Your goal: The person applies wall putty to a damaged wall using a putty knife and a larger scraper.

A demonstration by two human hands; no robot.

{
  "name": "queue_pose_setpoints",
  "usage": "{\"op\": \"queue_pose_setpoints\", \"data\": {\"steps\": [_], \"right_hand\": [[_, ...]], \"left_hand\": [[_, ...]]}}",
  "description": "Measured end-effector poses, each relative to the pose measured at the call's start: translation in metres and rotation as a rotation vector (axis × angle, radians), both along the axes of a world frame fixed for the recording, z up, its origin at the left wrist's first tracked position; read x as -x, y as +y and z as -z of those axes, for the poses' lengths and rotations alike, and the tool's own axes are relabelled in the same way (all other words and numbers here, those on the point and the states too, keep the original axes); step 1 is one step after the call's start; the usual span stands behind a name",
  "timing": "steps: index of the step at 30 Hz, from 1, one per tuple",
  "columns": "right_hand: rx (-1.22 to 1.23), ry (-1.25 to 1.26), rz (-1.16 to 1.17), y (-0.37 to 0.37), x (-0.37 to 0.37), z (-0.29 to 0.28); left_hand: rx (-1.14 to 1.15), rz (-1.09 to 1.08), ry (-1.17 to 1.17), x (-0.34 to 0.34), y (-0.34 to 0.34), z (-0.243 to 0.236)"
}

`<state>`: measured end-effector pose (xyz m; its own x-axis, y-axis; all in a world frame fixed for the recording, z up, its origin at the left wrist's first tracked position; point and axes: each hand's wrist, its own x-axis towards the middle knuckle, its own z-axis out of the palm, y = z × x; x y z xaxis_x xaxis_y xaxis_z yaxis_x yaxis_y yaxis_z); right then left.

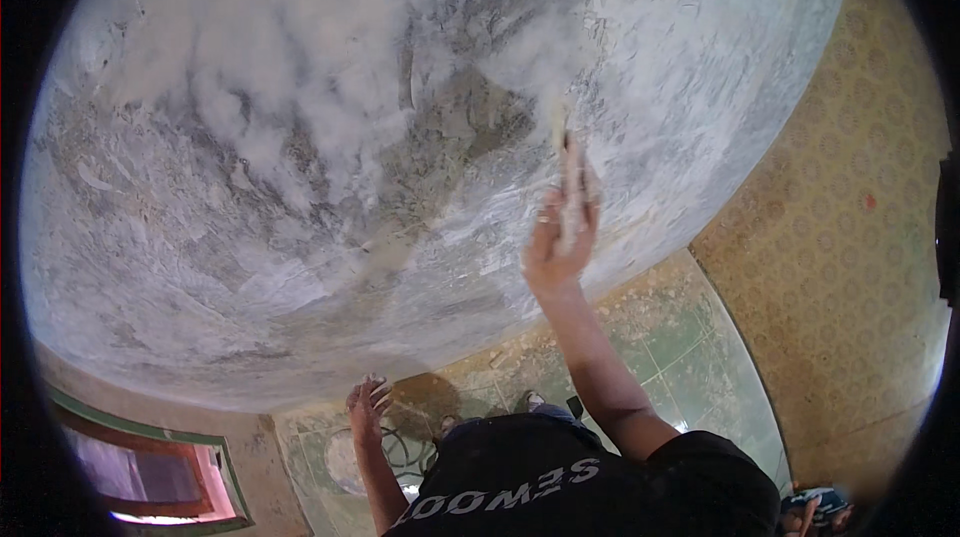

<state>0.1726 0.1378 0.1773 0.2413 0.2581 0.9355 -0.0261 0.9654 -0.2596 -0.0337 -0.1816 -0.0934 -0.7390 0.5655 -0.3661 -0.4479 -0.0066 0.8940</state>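
Observation:
My right hand (562, 242) is raised in front of a large wall (480, 277), closed around the handle of a scraper (560, 127). The scraper is narrow and pale with a dark patch near the blade, and its tip lies at or close to the wall; motion blur hides whether they touch. White, smeary coating covers much of the wall, with grey and dark rough patches between. Lower down, my left hand (370, 397) is held near the wall's foot, its whitened fingers loosely bent and apart. Nothing shows in it.
To the right stands a yellowish patterned wall (830, 177). Below lies a green tiled floor (690, 337) with dusty debris along the wall's foot. A dark coiled hose or cable (405, 449) lies near my feet. A framed window (150, 472) is at lower left; another person (815, 509) is at lower right.

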Motion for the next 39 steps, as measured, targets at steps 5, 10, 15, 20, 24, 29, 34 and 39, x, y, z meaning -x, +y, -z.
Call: {"op": "queue_pose_setpoints", "data": {"steps": [5,10,15,20,24,29,34,39], "right_hand": [[-0.026,-0.281,0.139,0.025,0.056,0.043],[0.043,-0.55,0.171,0.002,0.048,0.1],[0.057,-0.268,-0.107,-0.019,0.024,0.079],[0.074,-0.275,0.116,0.0,0.008,-0.016],[-0.013,-0.449,0.357,0.019,0.035,0.038],[0.077,-0.645,0.254,-0.031,0.023,0.107],[0.061,-0.419,-0.006,-0.027,0.001,0.053],[0.11,-0.411,0.328,-0.001,0.004,-0.01]], "left_hand": [[0.008,-0.053,0.035,-0.009,0.015,-0.014],[0.019,-0.115,-0.01,-0.004,-0.009,-0.013],[0.051,-0.098,0.003,0.03,-0.024,-0.011],[0.051,-0.077,0.041,0.038,-0.005,-0.033],[0.005,-0.003,0.055,0.045,0.009,-0.036],[-0.007,-0.001,0.013,0.057,0.008,-0.022],[-0.024,0.027,0.032,0.069,0.003,-0.016],[-0.025,0.067,0.07,0.069,0.016,-0.024]]}}
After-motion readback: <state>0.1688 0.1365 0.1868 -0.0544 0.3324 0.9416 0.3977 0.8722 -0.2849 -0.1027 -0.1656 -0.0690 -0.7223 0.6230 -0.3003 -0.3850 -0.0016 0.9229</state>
